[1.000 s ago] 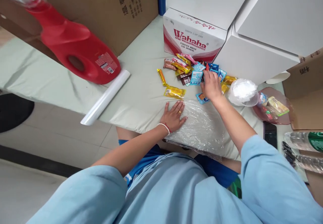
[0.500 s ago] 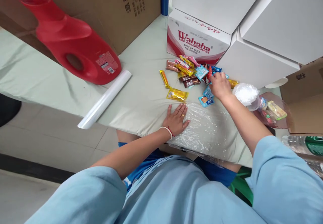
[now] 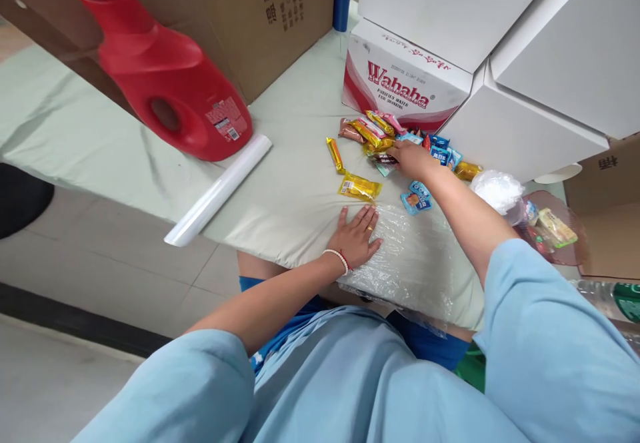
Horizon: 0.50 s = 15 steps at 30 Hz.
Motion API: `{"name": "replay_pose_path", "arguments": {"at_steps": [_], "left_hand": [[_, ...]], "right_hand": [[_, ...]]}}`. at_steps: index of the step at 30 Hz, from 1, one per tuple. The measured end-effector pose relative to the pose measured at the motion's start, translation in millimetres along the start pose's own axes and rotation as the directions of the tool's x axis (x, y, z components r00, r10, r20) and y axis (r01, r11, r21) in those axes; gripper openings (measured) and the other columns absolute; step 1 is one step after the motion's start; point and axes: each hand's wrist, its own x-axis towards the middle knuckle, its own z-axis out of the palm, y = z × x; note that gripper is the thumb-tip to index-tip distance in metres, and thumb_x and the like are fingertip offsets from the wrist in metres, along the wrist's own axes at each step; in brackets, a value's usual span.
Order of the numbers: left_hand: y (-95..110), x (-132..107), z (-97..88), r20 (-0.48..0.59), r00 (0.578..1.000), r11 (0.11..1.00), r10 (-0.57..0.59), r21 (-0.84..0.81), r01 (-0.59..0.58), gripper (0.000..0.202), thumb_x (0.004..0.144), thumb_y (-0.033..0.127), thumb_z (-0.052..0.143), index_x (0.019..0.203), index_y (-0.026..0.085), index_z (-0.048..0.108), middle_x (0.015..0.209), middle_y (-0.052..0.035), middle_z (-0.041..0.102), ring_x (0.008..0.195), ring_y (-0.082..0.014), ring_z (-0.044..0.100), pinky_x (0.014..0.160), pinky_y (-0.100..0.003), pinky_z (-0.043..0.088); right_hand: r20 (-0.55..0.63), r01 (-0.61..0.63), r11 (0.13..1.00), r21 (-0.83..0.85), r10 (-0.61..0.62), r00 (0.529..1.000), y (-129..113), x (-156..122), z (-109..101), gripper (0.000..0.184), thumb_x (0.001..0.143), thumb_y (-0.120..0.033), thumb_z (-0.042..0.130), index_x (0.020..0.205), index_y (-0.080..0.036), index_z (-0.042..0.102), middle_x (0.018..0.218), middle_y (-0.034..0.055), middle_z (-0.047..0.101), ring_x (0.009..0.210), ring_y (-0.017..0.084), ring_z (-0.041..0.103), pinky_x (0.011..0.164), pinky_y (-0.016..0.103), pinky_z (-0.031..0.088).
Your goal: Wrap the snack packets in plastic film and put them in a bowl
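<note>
My left hand [image 3: 356, 238] lies flat with its fingers spread, pressing the edge of a clear plastic film sheet [image 3: 415, 250] onto the cloth-covered table. My right hand [image 3: 413, 158] reaches into a pile of wrapped snacks [image 3: 373, 130]. Its fingers are drawn together over a dark brown snack packet [image 3: 385, 158]; whether they grip it is hidden. A yellow packet [image 3: 360, 188] sits just beyond my left fingertips, and a thin yellow stick snack [image 3: 335, 155] lies left of the pile. Small blue packets [image 3: 416, 200] rest below my right wrist.
On the left are a red jug [image 3: 175, 90] and a white roll [image 3: 220, 190]. Behind the snacks stands a Wahaha carton [image 3: 400, 83], beside stacked white boxes [image 3: 545, 116]. A pink tray [image 3: 575, 230] with snacks and a white plastic bundle [image 3: 495, 190] are at right.
My right hand has moved left across the pile, from the blue packets to the brown one. My left hand keeps its place on the film. The view has shifted slightly.
</note>
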Motion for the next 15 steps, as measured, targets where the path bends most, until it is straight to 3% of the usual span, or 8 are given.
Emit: {"name": "replay_pose_path", "arguments": {"at_steps": [3, 5, 7, 11, 13, 15], "left_hand": [[-1, 0, -0.4, -0.004, 1.000, 1.000, 0.003, -0.007, -0.003, 0.068, 0.106, 0.054, 0.035, 0.164, 0.020, 0.032, 0.172, -0.0104, 0.027, 0.161, -0.0284, 0.023, 0.130, -0.064, -0.001], [-1, -1, -0.7, -0.006, 1.000, 1.000, 0.008, -0.015, -0.008, 0.068, 0.106, 0.053, 0.032, 0.164, 0.018, 0.033, 0.172, -0.0105, 0.027, 0.161, -0.0277, 0.023, 0.130, -0.065, 0.000], [-2, -1, -1.0, -0.006, 1.000, 1.000, 0.012, -0.019, -0.012, 0.068, 0.106, 0.053, 0.031, 0.164, 0.017, 0.032, 0.172, -0.0102, 0.027, 0.161, -0.0273, 0.022, 0.130, -0.065, 0.001], [-3, -1, -0.7, 0.003, 1.000, 1.000, 0.011, -0.015, -0.011, 0.068, 0.106, 0.051, 0.030, 0.164, 0.016, 0.031, 0.172, -0.0094, 0.027, 0.162, -0.0278, 0.021, 0.130, -0.066, 0.001], [-4, 0, 0.0, 0.010, 1.000, 1.000, 0.015, -0.011, -0.015, 0.068, 0.106, 0.051, 0.031, 0.164, 0.016, 0.031, 0.172, -0.0098, 0.027, 0.162, -0.0281, 0.020, 0.130, -0.066, 0.000], [-4, 0, 0.6, 0.009, 1.000, 1.000, 0.019, -0.009, -0.019, 0.068, 0.106, 0.051, 0.031, 0.165, 0.016, 0.031, 0.172, -0.0106, 0.027, 0.161, -0.0283, 0.021, 0.130, -0.066, -0.001]], "right_hand": [[-0.145, -0.072, 0.989, 0.130, 0.090, 0.985, 6, -43, -3, 0.041, 0.095, -0.022, 0.056, 0.134, -0.013, 0.064, 0.126, 0.0178, 0.067, 0.118, 0.034, 0.058, 0.099, 0.043, 0.047], [-0.267, -0.134, 0.963, 0.236, 0.196, 0.944, 13, -94, 2, 0.046, 0.097, -0.028, 0.054, 0.140, -0.014, 0.060, 0.126, 0.0177, 0.067, 0.118, 0.034, 0.059, 0.101, 0.046, 0.048], [-0.309, -0.232, 0.925, 0.302, 0.325, 0.894, 23, -158, 14, 0.049, 0.097, -0.033, 0.053, 0.144, -0.018, 0.058, 0.127, 0.0160, 0.067, 0.116, 0.034, 0.061, 0.100, 0.048, 0.050], [-0.196, -0.517, 0.799, 0.308, 0.585, 0.787, 42, -288, 52, 0.050, 0.095, -0.040, 0.052, 0.138, -0.017, 0.064, 0.117, 0.0157, 0.070, 0.108, 0.034, 0.066, 0.095, 0.047, 0.053], [-0.133, -0.616, 0.726, 0.307, 0.673, 0.727, 43, -334, 74, 0.051, 0.094, -0.039, 0.052, 0.137, -0.016, 0.065, 0.117, 0.0163, 0.071, 0.108, 0.034, 0.067, 0.097, 0.048, 0.053], [-0.063, -0.654, 0.671, 0.351, 0.713, 0.698, 38, -360, 94, 0.053, 0.093, -0.040, 0.052, 0.139, -0.016, 0.064, 0.123, 0.0166, 0.070, 0.113, 0.034, 0.066, 0.102, 0.048, 0.052]]}}
